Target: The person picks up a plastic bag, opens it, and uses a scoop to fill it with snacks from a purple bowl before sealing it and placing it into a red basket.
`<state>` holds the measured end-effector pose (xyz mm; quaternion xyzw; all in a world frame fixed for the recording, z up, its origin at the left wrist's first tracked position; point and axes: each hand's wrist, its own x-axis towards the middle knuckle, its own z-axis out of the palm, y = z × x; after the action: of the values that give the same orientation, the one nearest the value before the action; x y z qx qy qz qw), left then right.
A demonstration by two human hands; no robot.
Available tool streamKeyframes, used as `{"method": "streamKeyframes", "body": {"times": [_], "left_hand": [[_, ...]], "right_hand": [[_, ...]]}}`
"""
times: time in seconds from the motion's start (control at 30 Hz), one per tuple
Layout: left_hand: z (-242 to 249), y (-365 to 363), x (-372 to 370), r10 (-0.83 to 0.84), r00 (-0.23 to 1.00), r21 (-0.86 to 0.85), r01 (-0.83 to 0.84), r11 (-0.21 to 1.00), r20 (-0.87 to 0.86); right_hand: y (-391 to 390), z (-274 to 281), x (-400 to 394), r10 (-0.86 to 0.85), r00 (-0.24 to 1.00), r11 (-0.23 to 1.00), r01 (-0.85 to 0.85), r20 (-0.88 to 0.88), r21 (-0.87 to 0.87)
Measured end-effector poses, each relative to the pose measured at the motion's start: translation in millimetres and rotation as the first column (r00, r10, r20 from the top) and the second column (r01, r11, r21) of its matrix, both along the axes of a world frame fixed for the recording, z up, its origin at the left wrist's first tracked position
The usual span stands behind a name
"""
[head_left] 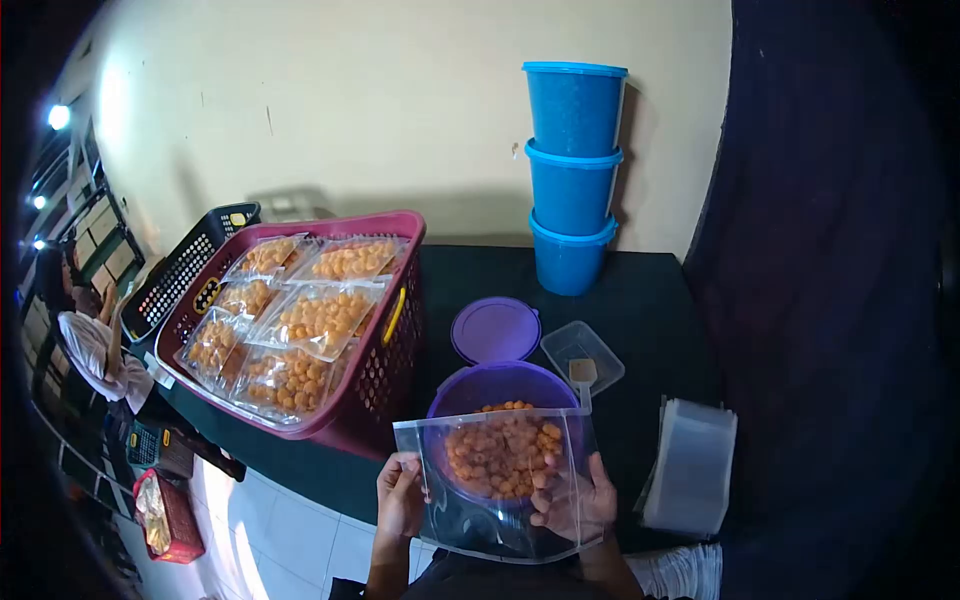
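Note:
A clear, flat plastic bag (pixel 490 535) is stretched between my two hands, and nothing shows inside it. My left hand (pixel 400 495) pinches its left edge. My right hand (pixel 580 505) grips the right edge, with fingers seen through the film. Behind the bag stands a purple tub (pixel 455 392) holding small round orange snacks (pixel 505 460), partly seen through the plastic. Its purple lid (pixel 495 330) lies just beyond. Right of the lid, a small clear container (pixel 598 345) has a scoop (pixel 583 372) in it.
At left, a maroon basket (pixel 370 420) holds several filled snack bags (pixel 320 318). Three blue lidded buckets (pixel 573 180) stand stacked by the wall. Flat plastic bags (pixel 690 465) lie at right on the dark table (pixel 650 300). Another person (pixel 95 350) is at far left.

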<state>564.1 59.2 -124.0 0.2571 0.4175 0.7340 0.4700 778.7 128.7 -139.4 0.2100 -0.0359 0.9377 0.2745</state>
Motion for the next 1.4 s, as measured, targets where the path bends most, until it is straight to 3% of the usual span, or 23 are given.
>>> {"method": "streamKeyframes", "body": {"times": [0.07, 0.13, 0.17, 0.23, 0.27, 0.33, 0.37, 0.43, 0.5, 0.6, 0.8, 0.9, 0.97, 1.13, 1.27, 1.4], "left_hand": [[-1, 6, -10, 0.009, 1.000, 0.007, -0.009, 1.000, -0.023], [6, 16, -14, 0.042, 0.999, 0.007, -0.042, 0.999, -0.034], [10, 20, -15, 0.071, 0.996, -0.003, -0.071, 0.997, -0.053], [5, 27, -20, 0.075, 0.995, -0.005, -0.076, 0.997, -0.059], [7, 31, -21, 0.118, 0.978, -0.027, -0.124, 0.992, -0.175], [17, 37, -18, 0.169, 0.891, -0.110, -0.235, 0.966, -0.421], [18, 38, -19, 0.156, 0.893, -0.132, -0.231, 0.964, -0.422], [19, 35, -22, 0.081, 0.809, -0.128, -0.189, 0.974, -0.582], [22, 33, -26, 0.102, 0.779, -0.101, -0.207, 0.973, -0.618], [26, 29, -34, 0.078, 0.806, -0.058, -0.138, 0.989, -0.587], [30, 30, -41, 0.146, 0.811, 0.185, -0.047, 0.982, -0.566], [23, 36, -42, 0.132, 0.859, 0.203, -0.033, 0.979, -0.495], [20, 38, -43, 0.126, 0.862, 0.188, -0.036, 0.981, -0.491], [14, 40, -43, 0.124, 0.871, 0.195, -0.033, 0.980, -0.476], [14, 40, -43, 0.126, 0.846, 0.236, 0.000, 0.972, -0.518], [16, 39, -43, 0.074, 0.868, 0.210, 0.036, 0.977, -0.491]], "right_hand": [[11, -6, 3, 0.022, 0.999, 1.000, -0.021, 0.039, -0.009], [23, -11, 8, -0.149, 0.964, 0.987, 0.131, 0.219, 0.097], [31, -9, 11, -0.144, 0.963, 0.987, 0.124, 0.227, 0.101], [40, 1, 16, -0.313, 0.835, 0.917, 0.142, 0.453, 0.372], [45, 6, 18, -0.299, 0.834, 0.926, 0.136, 0.464, 0.352], [60, 21, 24, -0.344, 0.737, 0.856, -0.007, 0.581, 0.517], [64, 31, 27, -0.334, 0.734, 0.867, -0.006, 0.591, 0.498], [66, 47, 31, -0.545, 0.414, 0.677, -0.294, 0.729, 0.674], [63, 46, 34, -0.584, 0.352, 0.711, -0.213, 0.731, 0.670], [66, 52, 40, -0.702, 0.235, 0.627, -0.242, 0.672, 0.740], [72, 50, 47, -0.711, 0.230, 0.616, -0.253, 0.664, 0.746], [77, 48, 44, -0.708, 0.279, 0.615, -0.208, 0.649, 0.760], [82, 52, 42, -0.752, 0.308, 0.530, -0.244, 0.583, 0.812], [86, 56, 36, -0.766, 0.216, 0.519, -0.347, 0.605, 0.781], [86, 58, 30, -0.757, 0.229, 0.521, -0.353, 0.612, 0.777], [86, 60, 23, -0.719, 0.353, 0.511, -0.316, 0.599, 0.800]]}}
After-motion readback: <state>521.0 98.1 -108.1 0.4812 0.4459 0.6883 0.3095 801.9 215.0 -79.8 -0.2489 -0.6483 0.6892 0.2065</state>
